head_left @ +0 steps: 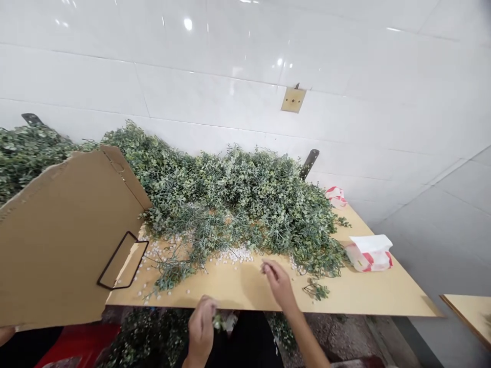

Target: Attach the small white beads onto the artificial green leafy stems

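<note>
My left hand (202,326) is at the table's front edge, fingers curled and a little blurred. A small green leaf sprig (218,322) pokes out beside its fingers, and they appear to grip it. Over the table, my right hand (276,280) has thumb and fingers pinched together; whatever is between them is too small to make out. Just beyond the right hand lie many small white plastic pieces (238,254). Behind them rises a long heap of artificial greenery (245,189). One loose sprig (316,290) lies to the right of my right hand.
A large cardboard sheet (72,230) stands upright on the left, with a black wire frame (123,263) against it. A red-and-white tissue pack (370,254) sits at right on the tabletop (395,294). More greenery (141,337) is below the table, near a red stool (79,345).
</note>
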Motion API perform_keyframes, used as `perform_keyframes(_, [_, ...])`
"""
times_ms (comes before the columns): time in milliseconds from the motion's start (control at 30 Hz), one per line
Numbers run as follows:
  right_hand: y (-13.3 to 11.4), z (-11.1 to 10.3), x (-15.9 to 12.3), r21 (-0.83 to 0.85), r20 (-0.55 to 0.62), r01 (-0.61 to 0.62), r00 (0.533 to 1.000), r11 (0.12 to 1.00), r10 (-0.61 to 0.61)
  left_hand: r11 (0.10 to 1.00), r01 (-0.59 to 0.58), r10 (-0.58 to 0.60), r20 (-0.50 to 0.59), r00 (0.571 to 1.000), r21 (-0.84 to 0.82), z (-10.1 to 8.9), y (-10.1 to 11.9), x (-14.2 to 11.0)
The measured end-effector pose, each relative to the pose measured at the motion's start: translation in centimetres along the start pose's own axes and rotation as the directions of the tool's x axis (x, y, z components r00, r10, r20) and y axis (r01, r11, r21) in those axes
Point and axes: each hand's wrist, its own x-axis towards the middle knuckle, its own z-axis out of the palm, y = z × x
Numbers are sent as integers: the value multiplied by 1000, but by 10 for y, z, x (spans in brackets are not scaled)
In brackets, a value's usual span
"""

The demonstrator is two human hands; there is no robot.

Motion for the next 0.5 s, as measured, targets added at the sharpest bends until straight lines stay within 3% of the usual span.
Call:
perform_keyframes(67, [-5,-35,26,-226,-46,111,991,968,-125,987,-77,98,-151,984,139,-33,-24,-24])
perform_keyframes(133, [-9,-66,57,-403,-105,136,976,905,-193,948,-80,149,-207,967,308,-63,-52,-45])
perform_keyframes(233, [-12,-93,102,-613,-83,69,985,787,-152,823,-31,165,-187,969,567,-91,-89,-65])
perform_keyframes(367, [-8,-95,137,-752,9,8,1000,659,-1,693,-103,223,-77,972,713,-93,-116,-74])
perform_keyframes(500, [-5,-92,148,-780,-7,-14,1000,625,13,676,-129,264,-75,962,726,-78,-112,-68])
